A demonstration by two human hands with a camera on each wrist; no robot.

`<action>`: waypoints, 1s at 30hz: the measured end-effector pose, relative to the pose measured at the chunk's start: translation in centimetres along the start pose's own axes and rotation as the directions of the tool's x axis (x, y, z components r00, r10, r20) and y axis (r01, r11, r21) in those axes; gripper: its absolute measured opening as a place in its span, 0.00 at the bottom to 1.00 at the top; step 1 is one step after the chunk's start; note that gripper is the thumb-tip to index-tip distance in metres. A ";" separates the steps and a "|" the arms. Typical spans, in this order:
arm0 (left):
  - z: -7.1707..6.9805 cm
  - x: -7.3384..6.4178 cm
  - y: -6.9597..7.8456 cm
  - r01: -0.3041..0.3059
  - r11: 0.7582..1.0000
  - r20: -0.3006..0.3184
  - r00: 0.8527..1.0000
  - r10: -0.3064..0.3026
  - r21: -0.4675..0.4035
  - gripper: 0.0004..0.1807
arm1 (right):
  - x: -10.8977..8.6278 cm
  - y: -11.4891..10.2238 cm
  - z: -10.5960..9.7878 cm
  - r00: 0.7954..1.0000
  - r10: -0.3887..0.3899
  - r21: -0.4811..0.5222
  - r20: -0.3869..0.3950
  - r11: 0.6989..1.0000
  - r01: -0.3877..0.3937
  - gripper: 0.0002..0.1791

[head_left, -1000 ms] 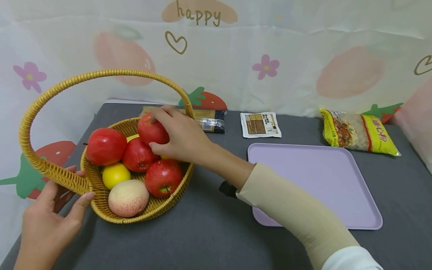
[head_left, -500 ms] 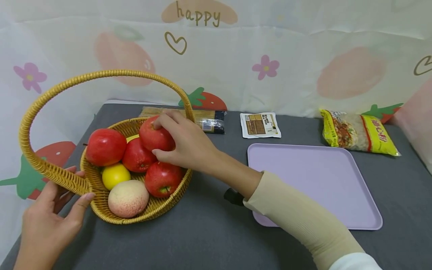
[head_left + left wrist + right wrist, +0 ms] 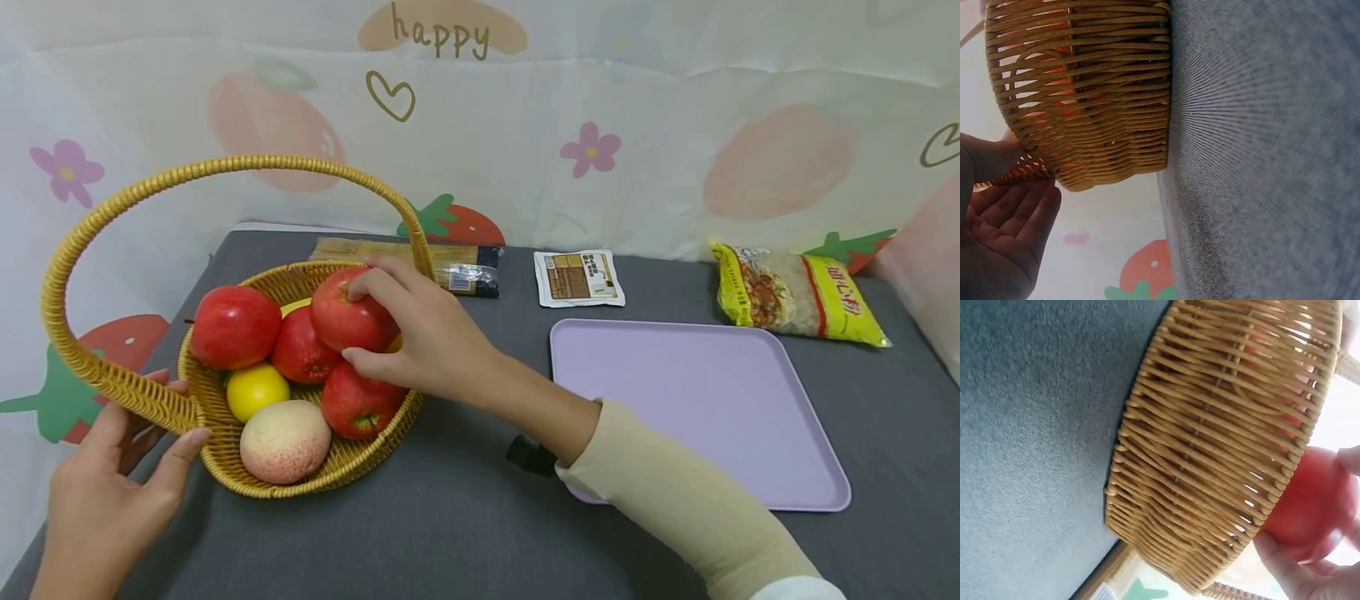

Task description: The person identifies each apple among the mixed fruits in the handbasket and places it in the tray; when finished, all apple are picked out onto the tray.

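On grey cloth (image 3: 480,533), the basket (image 3: 341,477) was pinched by the left hand (image 3: 112,492); above its fruit (image 3: 285,442), 1 apple (image 3: 337,321) was gripped by the right hand (image 3: 431,337); lifting seemed in hand, steadiness required next.

The right forearm (image 3: 536,408) stretches slantwise from the lower right, the right hand (image 3: 423,333) gripping between thumb (image 3: 371,362) and bent fingers (image 3: 386,292), while the left hand (image 3: 112,492) pinches at the lower left.

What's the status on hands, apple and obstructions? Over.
Left hand holding wicker basket at handle base. Right hand gripping red apple. Possible snag: handle arching over basket.
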State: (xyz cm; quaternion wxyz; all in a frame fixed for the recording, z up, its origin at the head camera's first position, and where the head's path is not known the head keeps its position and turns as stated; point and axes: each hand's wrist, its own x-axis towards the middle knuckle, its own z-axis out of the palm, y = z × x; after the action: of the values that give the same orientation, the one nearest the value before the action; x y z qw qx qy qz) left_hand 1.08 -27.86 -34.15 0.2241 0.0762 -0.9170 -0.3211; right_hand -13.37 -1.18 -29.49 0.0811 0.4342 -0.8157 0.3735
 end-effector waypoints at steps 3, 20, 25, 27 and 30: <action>0.0 0.0 0.0 -0.005 1.000 -0.005 1.000 0.005 -0.010 0.38 | -0.4 0.0 -0.1 1.000 0.016 0.020 -0.004 1.000 -0.016 0.24; 0.0 0.0 0.2 0.017 1.000 -0.007 1.000 -0.017 -0.004 0.37 | -3.0 -0.3 -0.8 0.998 0.018 0.045 -0.066 0.999 -0.015 0.22; 0.0 0.0 0.2 0.015 1.000 -0.009 1.000 -0.015 -0.005 0.37 | -3.7 -0.4 -0.9 0.997 0.005 0.038 -0.082 0.999 -0.002 0.22; 0.0 0.1 0.2 0.013 1.000 -0.012 1.000 -0.013 -0.009 0.37 | -4.1 -0.4 -1.0 0.996 0.003 0.039 -0.087 0.999 0.000 0.23; 0.0 0.1 0.2 0.011 1.000 -0.012 1.000 -0.012 -0.018 0.37 | -4.6 -0.5 -1.1 0.996 0.000 0.046 -0.092 0.999 0.004 0.23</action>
State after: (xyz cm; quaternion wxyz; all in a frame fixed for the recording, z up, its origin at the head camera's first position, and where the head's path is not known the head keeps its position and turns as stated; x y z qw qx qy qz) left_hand 1.03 -27.75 -34.00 0.2285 0.0814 -0.9123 -0.3299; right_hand -10.37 2.39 -30.58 0.1091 0.4191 -0.8018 0.4117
